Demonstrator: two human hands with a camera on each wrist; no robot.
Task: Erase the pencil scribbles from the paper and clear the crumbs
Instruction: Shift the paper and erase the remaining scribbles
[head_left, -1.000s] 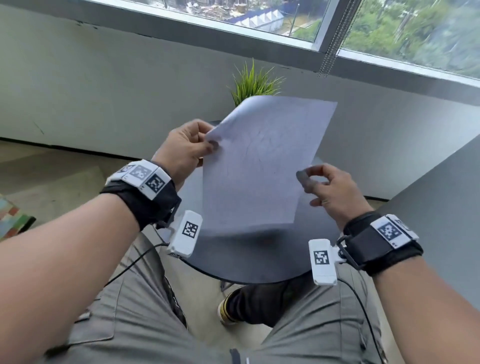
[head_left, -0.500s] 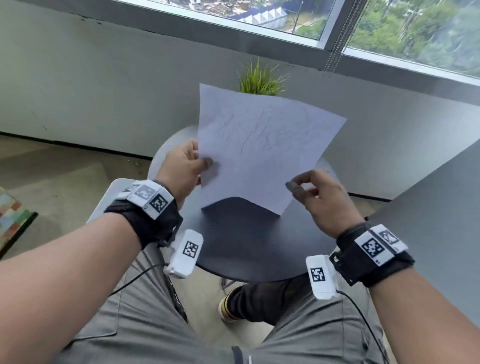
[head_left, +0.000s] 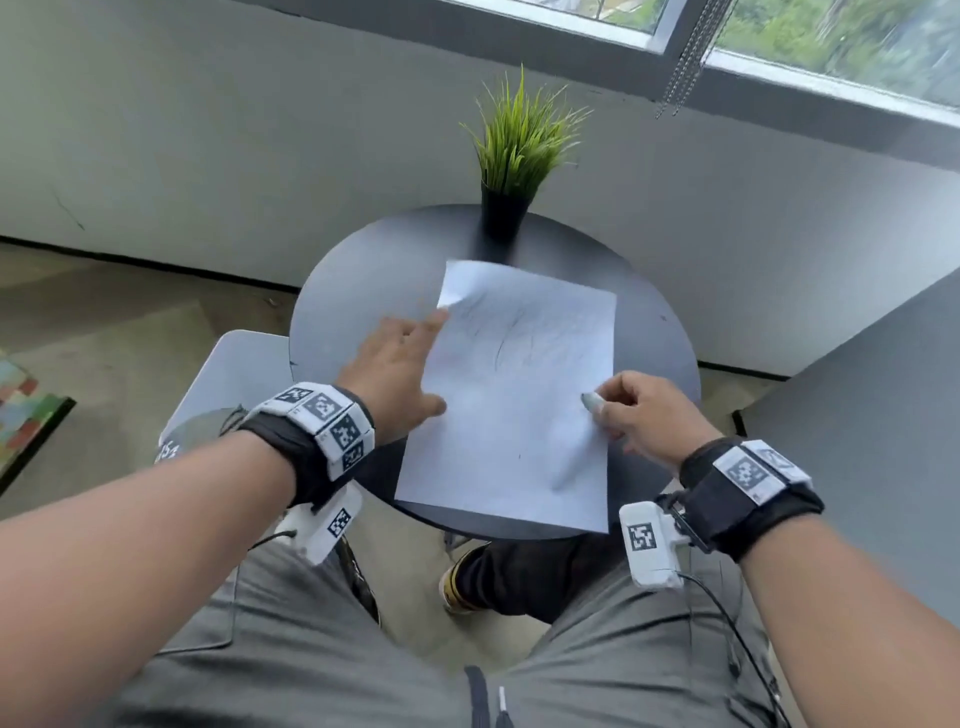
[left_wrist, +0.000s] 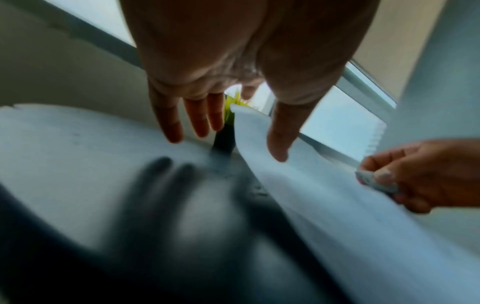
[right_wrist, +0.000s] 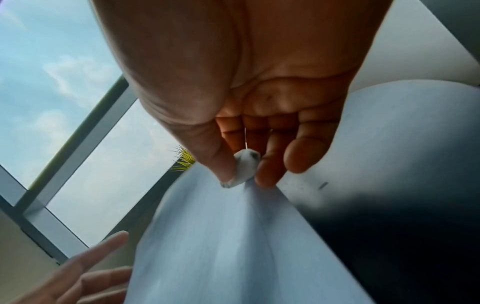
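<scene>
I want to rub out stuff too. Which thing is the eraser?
Find the round dark table with the paper on it. At the paper's right edge, the right hand pinches the eraser: a small, smudged, whitish lump.

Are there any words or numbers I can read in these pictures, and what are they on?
There are no words or numbers to read.
Paper: only faint pencil scribbles, no letters.
Wristbands: black-and-white square code patterns, not text.
White chair beside the table: a small dark mark, too blurred to read.
</scene>
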